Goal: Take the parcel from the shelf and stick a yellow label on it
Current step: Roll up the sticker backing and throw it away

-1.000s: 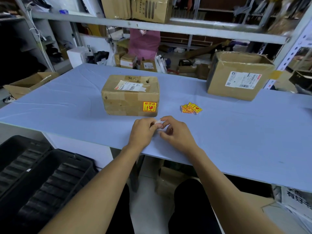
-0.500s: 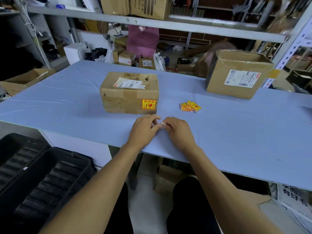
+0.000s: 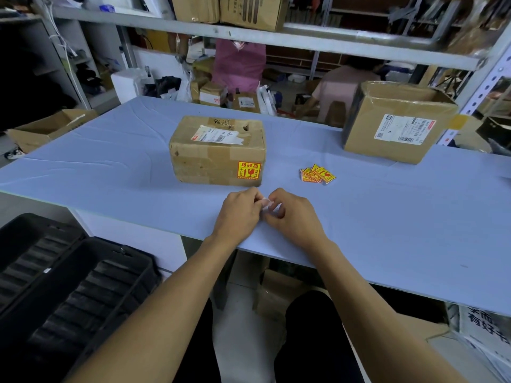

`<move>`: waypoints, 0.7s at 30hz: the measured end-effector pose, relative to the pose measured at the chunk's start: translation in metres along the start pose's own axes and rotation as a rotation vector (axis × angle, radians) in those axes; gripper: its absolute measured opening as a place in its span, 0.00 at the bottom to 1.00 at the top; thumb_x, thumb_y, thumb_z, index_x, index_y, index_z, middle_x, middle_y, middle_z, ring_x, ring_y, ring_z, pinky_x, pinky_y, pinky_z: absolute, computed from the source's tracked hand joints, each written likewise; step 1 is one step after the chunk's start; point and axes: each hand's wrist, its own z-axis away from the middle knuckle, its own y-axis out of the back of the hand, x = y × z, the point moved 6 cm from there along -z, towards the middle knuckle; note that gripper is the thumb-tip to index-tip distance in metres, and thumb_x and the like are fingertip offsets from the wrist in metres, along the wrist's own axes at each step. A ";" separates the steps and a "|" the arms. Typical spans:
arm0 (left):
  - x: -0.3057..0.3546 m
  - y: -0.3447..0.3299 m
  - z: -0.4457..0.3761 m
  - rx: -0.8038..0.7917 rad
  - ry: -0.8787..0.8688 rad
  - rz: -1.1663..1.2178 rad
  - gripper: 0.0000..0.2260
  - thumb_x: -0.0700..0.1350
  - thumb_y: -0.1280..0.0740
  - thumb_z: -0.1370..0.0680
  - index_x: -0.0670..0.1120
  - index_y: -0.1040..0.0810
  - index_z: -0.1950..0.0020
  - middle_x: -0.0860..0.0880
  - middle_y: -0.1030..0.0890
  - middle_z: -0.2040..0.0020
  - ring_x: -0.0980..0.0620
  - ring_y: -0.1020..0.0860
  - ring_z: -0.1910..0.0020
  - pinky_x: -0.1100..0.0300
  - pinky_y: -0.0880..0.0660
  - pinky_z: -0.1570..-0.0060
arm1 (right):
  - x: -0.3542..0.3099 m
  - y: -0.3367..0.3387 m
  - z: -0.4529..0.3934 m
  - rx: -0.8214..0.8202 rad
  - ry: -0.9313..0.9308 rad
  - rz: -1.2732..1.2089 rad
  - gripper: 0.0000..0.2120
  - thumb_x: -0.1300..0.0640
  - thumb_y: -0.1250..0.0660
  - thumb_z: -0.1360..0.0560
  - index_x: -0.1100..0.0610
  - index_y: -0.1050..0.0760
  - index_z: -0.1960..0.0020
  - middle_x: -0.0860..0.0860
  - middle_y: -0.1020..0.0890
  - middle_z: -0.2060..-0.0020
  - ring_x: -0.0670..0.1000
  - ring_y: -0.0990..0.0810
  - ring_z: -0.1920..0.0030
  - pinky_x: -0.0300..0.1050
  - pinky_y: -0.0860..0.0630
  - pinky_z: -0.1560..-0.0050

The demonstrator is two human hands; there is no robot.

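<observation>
A brown cardboard parcel stands on the blue table, with a white shipping slip on top and a yellow label stuck on its near face at the lower right. A small pile of yellow labels lies on the table to the parcel's right. Just in front of the parcel, my left hand and my right hand meet, both pinching a small white scrap of paper between the fingertips.
A larger open cardboard box stands at the table's far right. A metal shelf with boxes runs overhead. Black plastic crates sit low at my left. Two people work among parcels behind the table.
My hands stay together in front of the parcel, kneading the white scrap, which now shows more between the fingers. The parcel and label pile have not moved.
</observation>
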 end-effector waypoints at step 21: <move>0.004 -0.003 0.000 -0.088 -0.154 0.113 0.03 0.44 0.30 0.24 0.48 0.18 0.52 0.52 0.16 0.58 0.56 0.21 0.59 0.58 0.22 0.55 | 0.009 0.000 -0.002 0.058 -0.067 0.121 0.11 0.49 0.36 0.21 0.56 0.22 0.54 0.54 0.16 0.59 0.56 0.20 0.57 0.51 0.26 0.59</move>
